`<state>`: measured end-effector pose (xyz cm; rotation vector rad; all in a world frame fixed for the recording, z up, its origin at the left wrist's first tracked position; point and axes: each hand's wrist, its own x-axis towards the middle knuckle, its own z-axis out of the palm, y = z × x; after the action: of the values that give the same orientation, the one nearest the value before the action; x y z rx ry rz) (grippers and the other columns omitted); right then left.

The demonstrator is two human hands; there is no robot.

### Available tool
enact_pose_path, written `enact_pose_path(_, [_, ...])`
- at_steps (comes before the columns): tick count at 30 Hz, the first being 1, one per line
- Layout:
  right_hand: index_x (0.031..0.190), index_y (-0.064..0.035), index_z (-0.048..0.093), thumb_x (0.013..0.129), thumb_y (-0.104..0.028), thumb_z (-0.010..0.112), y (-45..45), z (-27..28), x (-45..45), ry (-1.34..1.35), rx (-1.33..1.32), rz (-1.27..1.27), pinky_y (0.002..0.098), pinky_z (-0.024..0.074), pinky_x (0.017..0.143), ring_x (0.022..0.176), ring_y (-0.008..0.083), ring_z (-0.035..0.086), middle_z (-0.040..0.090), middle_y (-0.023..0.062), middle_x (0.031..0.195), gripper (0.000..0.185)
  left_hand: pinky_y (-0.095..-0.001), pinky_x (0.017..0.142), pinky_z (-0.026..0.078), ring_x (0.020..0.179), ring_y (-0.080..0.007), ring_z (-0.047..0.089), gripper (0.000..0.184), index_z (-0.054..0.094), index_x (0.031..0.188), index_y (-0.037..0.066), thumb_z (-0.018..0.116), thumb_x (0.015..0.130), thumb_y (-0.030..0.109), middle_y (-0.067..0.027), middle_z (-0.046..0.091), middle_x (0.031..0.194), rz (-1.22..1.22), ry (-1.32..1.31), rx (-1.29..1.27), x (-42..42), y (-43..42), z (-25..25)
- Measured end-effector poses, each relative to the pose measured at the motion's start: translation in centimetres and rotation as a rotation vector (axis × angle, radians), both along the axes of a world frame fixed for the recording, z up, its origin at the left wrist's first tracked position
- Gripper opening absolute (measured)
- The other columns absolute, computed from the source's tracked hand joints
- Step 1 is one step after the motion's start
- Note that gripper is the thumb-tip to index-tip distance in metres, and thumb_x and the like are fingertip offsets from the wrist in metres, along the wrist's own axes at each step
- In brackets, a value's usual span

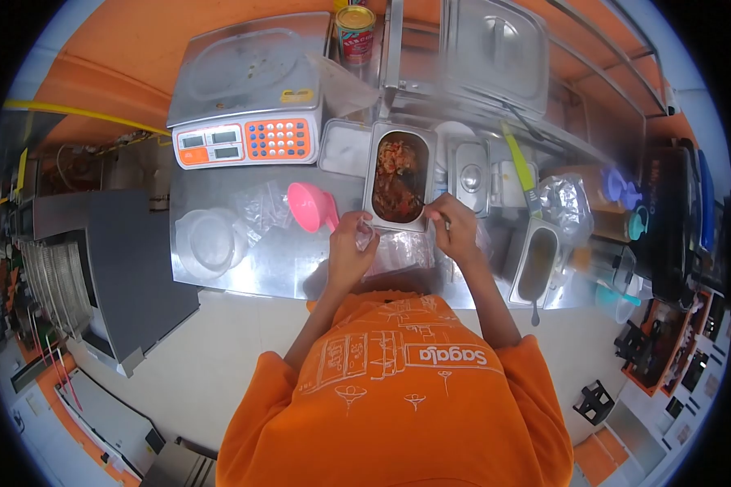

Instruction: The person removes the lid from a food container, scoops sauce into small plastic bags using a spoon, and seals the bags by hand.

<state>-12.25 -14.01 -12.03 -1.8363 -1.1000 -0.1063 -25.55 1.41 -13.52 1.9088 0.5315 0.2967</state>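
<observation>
A steel food pan (370, 192) stands in front of me, holding a chunky red-brown food with a darker, wet patch toward the near end. At its near left corner is my left hand (352, 250), fingers curled together with a bit of clear material by the fingertips. My right hand (456, 230) is closed in a pinch beside the near right corner, touching or very near the rim. What either hand pinches is too small to make out. Clear plastic bags (402, 252) lie on the steel counter between my hands and the pan.
Left of the pan are a pink scoop (309, 207), a clear round tub (209, 242) and a digital scale (248, 142). A lidded pan (469, 174), a green-handled utensil (518, 162) and a narrow pan with a spoon (538, 264) stand right. A can (356, 36) is behind.
</observation>
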Motion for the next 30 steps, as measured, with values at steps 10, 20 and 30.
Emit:
enact_pose_path(10, [0.076, 0.0022, 0.054, 0.094, -0.028, 0.043, 0.0, -3.3, -0.3, 0.89, 0.568, -0.561, 0.028, 0.0468, 0.055, 0.054, 0.0148, 0.055, 0.055, 0.0069, 0.064, 0.036, -0.0328, 0.066, 0.045, 0.071, -0.022, 0.057, 0.031, 0.051, 0.096, 0.001, 0.063, 0.068, 0.0, -0.0125, 0.054, 0.078, -0.016, 0.01, -0.02, 0.0, 0.1, 0.2])
enact_pose_path(20, [0.075, 0.001, 0.052, 0.093, -0.03, 0.045, -0.5, -3.5, -0.1, 0.898, 0.616, -0.676, 0.0287, 0.0476, 0.052, 0.05, 0.0152, 0.054, 0.052, 0.007, 0.062, 0.037, -0.0337, 0.068, 0.046, 0.075, -0.024, 0.058, 0.033, 0.051, 0.096, 0.003, 0.063, 0.066, -0.001, -0.0125, 0.056, 0.079, -0.044, 0.099, -0.089, 0.0, 0.6, 1.0])
enact_pose_path(30, [0.075, 0.0011, 0.051, 0.093, -0.03, 0.045, -1.9, -3.0, -0.2, 0.79, 0.715, -0.792, 0.0287, 0.0469, 0.049, 0.048, 0.016, 0.054, 0.05, 0.0065, 0.062, 0.036, -0.0368, 0.065, 0.045, 0.074, -0.0296, 0.056, 0.034, 0.051, 0.093, 0.004, 0.062, 0.062, -0.004, -0.0125, 0.053, 0.078, -0.049, -0.02, 0.184, 1.1, 2.7, 2.6])
